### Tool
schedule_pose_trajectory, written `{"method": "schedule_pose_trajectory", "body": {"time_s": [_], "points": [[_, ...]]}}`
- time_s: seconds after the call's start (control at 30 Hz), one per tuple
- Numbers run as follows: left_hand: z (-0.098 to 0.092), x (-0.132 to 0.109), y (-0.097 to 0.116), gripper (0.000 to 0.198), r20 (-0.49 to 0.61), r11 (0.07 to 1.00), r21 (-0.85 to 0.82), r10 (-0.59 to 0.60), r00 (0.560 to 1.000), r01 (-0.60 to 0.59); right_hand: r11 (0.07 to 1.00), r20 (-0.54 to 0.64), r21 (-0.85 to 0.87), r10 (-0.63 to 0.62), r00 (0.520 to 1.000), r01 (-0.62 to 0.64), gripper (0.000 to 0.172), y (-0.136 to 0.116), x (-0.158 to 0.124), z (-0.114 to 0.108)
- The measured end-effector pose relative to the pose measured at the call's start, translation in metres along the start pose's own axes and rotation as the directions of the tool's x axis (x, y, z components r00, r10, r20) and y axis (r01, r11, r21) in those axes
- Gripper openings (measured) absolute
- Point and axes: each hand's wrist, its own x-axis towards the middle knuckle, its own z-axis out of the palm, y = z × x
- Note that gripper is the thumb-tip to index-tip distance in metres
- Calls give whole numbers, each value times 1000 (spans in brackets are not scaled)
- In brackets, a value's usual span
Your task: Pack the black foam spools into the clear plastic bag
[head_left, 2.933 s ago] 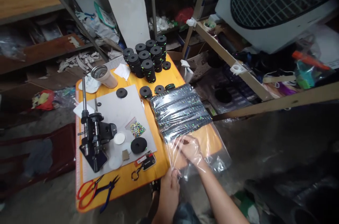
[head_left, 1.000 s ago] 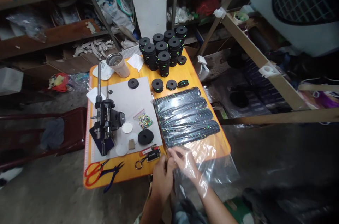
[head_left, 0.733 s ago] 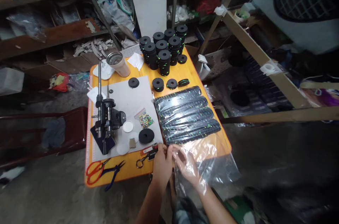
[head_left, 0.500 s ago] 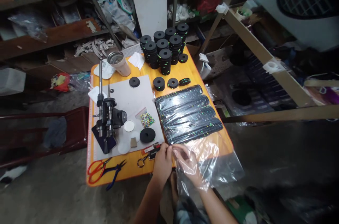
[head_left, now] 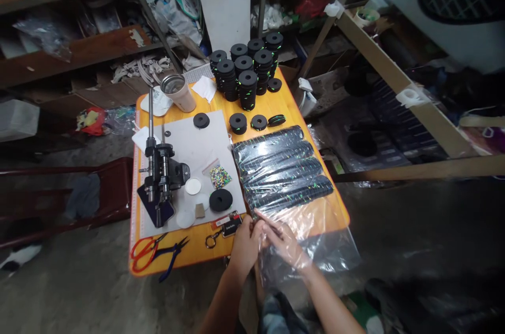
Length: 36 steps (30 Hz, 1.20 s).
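Near the table's front edge, my left hand (head_left: 245, 243) is closed, thumb and fingers pinching the edge of a clear plastic bag (head_left: 311, 250). My right hand (head_left: 284, 242) lies beside it with clear film over its back and wrist. Its index finger stretches toward the near end of the lowest packed row; whether it is inside or under the film I cannot tell. Beyond the hands, the bag covers several long rows of black foam discs (head_left: 282, 163) with green marks on their edges. Left of my left hand are a black card with a red tag (head_left: 231, 223) and a key ring (head_left: 211, 241).
Stacks of black foam discs (head_left: 248, 81) stand at the table's back, near a metal cup (head_left: 179, 93). On a grey mat are a metal clamp-like device (head_left: 160, 171), a bag of coloured beads (head_left: 220, 176) and one black disc (head_left: 221, 200). Orange-handled scissors (head_left: 144, 255) and blue pliers (head_left: 171, 257) lie front left.
My right hand has shifted slightly, its index finger now straighter and reaching toward the packed discs. My left hand stays at the bag's edge. The bag's loose near end has creased differently.
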Motion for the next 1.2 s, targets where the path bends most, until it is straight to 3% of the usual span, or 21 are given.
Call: {"method": "schedule_pose_trajectory", "body": {"time_s": [0.1,0.2,0.33,0.4,0.63,0.9,1.07,1.2], "points": [[0,3,-6,22,20,1000,-10,16,1000,-16,982,104,174,51,993,-68,51,-3,1,1],[-1,5,-9,24,24,999,-8,35,999,-35,879,218,420,146,965,-228,61,-3,4,2],[0,5,-12,29,67,999,-12,32,997,-31,681,271,636,243,931,-363,50,-2,8,-1],[-1,3,-13,32,107,1000,-19,25,994,-23,646,269,670,249,930,-367,47,-6,7,-2],[-6,6,-10,47,-5,995,-91,31,1000,-31,709,200,625,258,945,-326,69,-35,-3,12],[-6,13,-2,40,-28,992,-114,58,998,-61,549,180,783,251,951,-293,65,-31,5,25],[-7,12,1,34,-36,991,-119,59,998,-63,662,124,690,290,949,-292,57,-34,6,27],[-9,12,3,26,-134,996,-88,20,991,-32,766,51,587,288,956,-262,74,-44,4,35]]}}
